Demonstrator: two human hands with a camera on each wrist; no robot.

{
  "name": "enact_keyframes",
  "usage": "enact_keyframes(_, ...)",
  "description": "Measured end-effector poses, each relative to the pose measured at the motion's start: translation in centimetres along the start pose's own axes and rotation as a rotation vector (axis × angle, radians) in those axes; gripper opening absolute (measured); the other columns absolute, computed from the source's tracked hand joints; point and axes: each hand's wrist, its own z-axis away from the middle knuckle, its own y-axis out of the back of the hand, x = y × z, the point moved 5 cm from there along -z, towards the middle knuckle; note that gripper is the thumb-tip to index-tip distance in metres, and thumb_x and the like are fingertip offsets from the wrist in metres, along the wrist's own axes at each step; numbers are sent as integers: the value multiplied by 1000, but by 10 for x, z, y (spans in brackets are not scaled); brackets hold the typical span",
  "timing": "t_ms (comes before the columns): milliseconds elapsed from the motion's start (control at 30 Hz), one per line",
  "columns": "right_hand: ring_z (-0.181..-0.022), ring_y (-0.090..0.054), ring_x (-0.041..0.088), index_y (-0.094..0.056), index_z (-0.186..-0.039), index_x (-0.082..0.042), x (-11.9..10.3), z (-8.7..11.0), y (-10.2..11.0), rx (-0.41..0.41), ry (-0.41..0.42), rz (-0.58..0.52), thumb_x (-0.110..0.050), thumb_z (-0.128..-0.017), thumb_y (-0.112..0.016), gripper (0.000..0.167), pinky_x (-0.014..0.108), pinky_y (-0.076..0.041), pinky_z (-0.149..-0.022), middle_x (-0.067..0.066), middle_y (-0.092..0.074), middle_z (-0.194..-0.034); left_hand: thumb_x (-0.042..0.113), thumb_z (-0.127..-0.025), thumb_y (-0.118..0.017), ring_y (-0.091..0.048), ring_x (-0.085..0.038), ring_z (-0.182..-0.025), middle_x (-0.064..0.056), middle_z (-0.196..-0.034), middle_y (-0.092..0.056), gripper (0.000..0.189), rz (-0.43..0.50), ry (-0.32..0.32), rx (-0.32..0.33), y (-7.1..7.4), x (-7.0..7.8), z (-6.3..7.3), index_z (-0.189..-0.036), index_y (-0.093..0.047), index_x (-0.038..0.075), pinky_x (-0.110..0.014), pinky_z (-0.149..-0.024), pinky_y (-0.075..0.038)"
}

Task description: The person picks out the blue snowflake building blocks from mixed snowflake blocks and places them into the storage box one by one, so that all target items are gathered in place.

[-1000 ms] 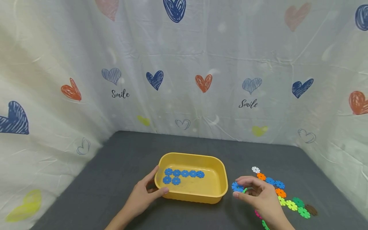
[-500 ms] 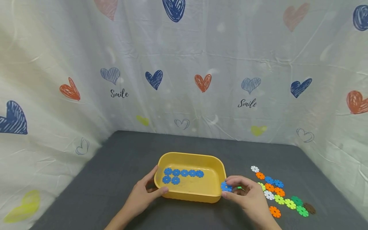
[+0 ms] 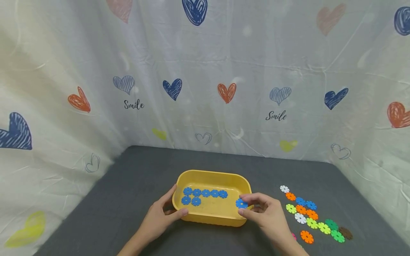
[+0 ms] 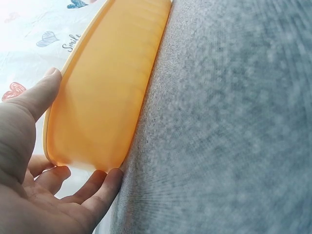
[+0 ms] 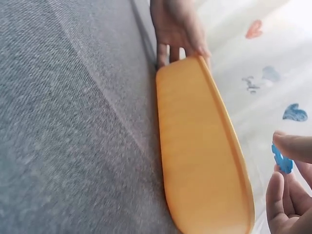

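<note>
A yellow plastic basin (image 3: pixel 221 221) stands on the dark table, its long wall also filling much of the left wrist view. My left hand (image 3: pixel 159 217) holds it by the left end, the thumb (image 4: pixel 46 92) at the rim and the fingers against the end wall. Over the basin's right end, my right hand (image 3: pixel 264 213) pinches a blue notched plastic disc (image 3: pixel 241 203) between thumb and fingertips. The right wrist view catches this disc (image 5: pixel 282 159) above the rim. Several blue discs (image 3: pixel 206 193) lie flat inside the basin at the left, in one longer row and a short one.
Right of the basin, loose notched discs lie on the table: white (image 3: pixel 284 189), orange (image 3: pixel 306 236), blue (image 3: pixel 311 205), yellow-green (image 3: pixel 291 208), green (image 3: pixel 337 236) and brown (image 3: pixel 345 233). My right forearm partly covers a pink one (image 3: pixel 293 236). A curtain printed with hearts (image 3: pixel 226 93) hangs behind the table.
My right hand has moved left with the blue disc, from beside the basin to over its right end. More table discs are uncovered. My left hand keeps its hold on the basin.
</note>
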Motion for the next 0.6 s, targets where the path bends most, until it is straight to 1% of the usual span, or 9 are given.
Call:
enact_keyframes(200,-92,-63,27,-75,-100,-2,-4,-10,-17,-67,44,-11,-2,-73,-86,29,32,-59,-75,11,-70,-109,27,-80,-85,-58,-25,-116,-10,-144,-48,90,-5,-3,4,0,0,1,-155,-34,18,-28,-83,-56)
enact_keyframes(367,-94,-61,27,-75,-101,-1,-5,-24,-37,-120,51,-11,-3,-74,-86,29,32,-57,-75,10,-71,-105,27,-80,-84,-58,-25,-116,-10,-144,-48,90,1,-3,4,1,0,1,-155,-34,17,-28,-83,-56)
enact_keyframes(433,-93,-60,26,-76,-99,-3,-7,-32,-48,-148,52,8,-6,-73,-87,29,33,-57,-74,8,-71,-103,27,-80,-84,-58,-25,-116,-10,-144,-48,90,2,-5,3,1,0,1,-155,-34,17,-28,-84,-55)
enact_keyframes(533,-89,-61,26,-75,-100,-1,-7,-42,-64,-203,66,24,-6,-74,-87,29,32,-55,-72,10,-71,-103,27,-80,-84,-57,-26,-117,-10,-144,-48,90,-5,-12,3,0,0,0,-155,-34,16,-28,-85,-55)
enact_keyframes(600,-84,-60,25,-74,-98,1,-4,-49,-73,-228,68,35,-3,-73,-87,28,31,-55,-71,11,-71,-102,27,-80,-84,-57,-26,-117,-10,-144,-48,90,-20,-15,1,-1,0,0,-155,-34,16,-28,-85,-55)
